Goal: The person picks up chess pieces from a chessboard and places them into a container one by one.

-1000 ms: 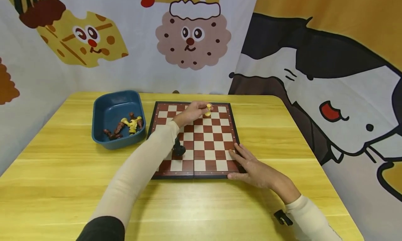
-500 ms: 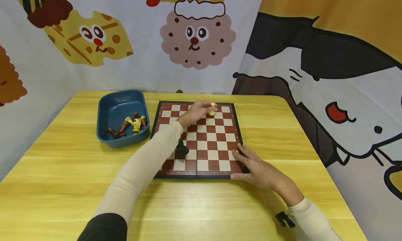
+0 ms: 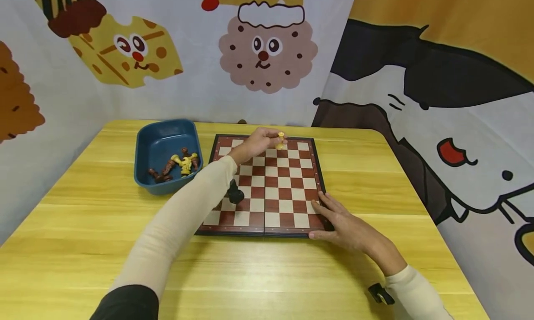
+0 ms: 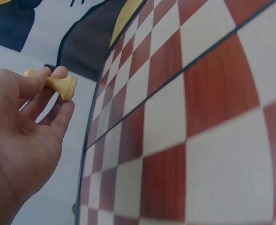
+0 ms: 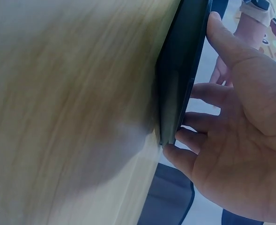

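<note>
My left hand (image 3: pixel 259 141) pinches a pale yellow chess piece (image 3: pixel 281 141) between thumb and fingers over the far part of the chessboard (image 3: pixel 285 182). In the left wrist view, the flared base of the chess piece (image 4: pixel 65 87) shows, and it is held off the board surface. The chessboard lies unfolded, with red-brown and cream squares and a black rim. With fingers fairly straight, my right hand (image 3: pixel 348 229) rests on the board's near right corner. The right wrist view has its fingertips (image 5: pixel 190 121) touching the dark edge of the board.
A blue bin (image 3: pixel 143 146) stands left of the board with several brown and yellow chess pieces (image 3: pixel 185 164) inside. The left sleeve (image 3: pixel 179 213) crosses over the board's left side and hides part of it. Beyond the wooden table (image 3: pixel 292 273) hangs a cartoon-printed cloth.
My left hand has risen slightly and shifted a little left over the board, still pinching the chess piece. The right hand keeps its place on the corner. The head view has turned slightly left.
</note>
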### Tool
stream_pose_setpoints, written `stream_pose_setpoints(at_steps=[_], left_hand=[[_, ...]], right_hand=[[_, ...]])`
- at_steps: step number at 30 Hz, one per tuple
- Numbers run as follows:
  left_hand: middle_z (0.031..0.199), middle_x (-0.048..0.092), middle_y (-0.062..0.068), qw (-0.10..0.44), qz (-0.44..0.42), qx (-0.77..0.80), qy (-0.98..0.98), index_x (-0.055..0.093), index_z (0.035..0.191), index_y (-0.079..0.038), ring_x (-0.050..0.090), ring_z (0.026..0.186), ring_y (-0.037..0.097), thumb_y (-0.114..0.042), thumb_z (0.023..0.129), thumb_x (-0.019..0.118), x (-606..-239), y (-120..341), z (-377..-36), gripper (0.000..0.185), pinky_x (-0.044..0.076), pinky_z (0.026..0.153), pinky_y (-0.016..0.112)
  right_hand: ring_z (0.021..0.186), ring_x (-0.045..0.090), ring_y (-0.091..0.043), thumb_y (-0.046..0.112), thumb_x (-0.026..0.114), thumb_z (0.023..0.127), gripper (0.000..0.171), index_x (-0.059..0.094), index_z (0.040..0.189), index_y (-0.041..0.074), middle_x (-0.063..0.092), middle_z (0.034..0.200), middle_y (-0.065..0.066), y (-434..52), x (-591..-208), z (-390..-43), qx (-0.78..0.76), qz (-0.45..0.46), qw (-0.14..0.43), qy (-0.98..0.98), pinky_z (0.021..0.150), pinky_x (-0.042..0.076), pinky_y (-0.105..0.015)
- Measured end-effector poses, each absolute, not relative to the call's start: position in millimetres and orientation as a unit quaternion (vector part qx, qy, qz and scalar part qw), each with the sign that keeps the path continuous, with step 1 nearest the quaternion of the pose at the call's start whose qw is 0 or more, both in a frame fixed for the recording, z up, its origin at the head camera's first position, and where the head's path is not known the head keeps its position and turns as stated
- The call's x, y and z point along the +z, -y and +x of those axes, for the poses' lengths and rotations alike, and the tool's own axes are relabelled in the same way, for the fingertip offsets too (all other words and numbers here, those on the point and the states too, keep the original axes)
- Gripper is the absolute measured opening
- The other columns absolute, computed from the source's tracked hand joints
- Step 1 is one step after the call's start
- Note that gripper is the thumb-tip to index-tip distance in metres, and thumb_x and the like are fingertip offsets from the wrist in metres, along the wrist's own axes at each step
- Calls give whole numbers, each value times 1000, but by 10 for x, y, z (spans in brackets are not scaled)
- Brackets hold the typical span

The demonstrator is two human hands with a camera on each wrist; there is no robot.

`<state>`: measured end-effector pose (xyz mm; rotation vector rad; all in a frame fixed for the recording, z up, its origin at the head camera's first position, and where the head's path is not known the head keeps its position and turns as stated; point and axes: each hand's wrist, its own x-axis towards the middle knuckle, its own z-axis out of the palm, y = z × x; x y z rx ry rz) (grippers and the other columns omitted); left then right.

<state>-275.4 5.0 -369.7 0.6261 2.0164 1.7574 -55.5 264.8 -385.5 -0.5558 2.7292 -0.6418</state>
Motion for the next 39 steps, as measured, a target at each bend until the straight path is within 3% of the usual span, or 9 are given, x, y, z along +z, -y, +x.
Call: stream_pose_setpoints(at_steps=[7,14,21,32,39], left_hand=[[132,64,19,174,215,610,-743,59,139,2,59,123,26,-8,109,50,-3591,253,-2765,33,42,108,51],[133,61,25,158,200,620,-742,55,141,7,55,128,34,-6,109,48,-3480,564,-2762,35,39,109,53],[132,60,25,148,197,609,-754,54,141,9,56,126,33,-6,109,48,-3477,848,-2709,35,42,108,46],[134,58,29,144,173,620,-752,51,144,7,54,129,33,-9,110,48,-3494,1222,-2698,38,38,111,53],[131,63,22,122,139,634,-751,54,143,6,55,128,32,-9,109,50,-3433,1497,-2616,37,41,109,43]], right_hand=[[152,8,-42,59,68,92,91,36,159,7,8,168,-16,-2637,-3849,-541,-231,-184,147,-944,106,36,-66],[152,4,-42,59,67,93,91,34,159,6,5,169,-16,-2635,-3832,-555,-253,-186,153,-937,108,32,-68],[151,5,-43,58,68,92,91,35,159,6,6,168,-18,-2599,-3845,-563,-254,-186,152,-937,107,33,-68],[151,4,-45,57,68,93,91,33,159,4,6,168,-20,-2595,-3839,-567,-265,-188,149,-934,107,31,-70],[150,4,-47,57,68,93,92,33,159,4,5,167,-21,-2607,-3850,-561,-261,-188,152,-935,106,31,-70]])
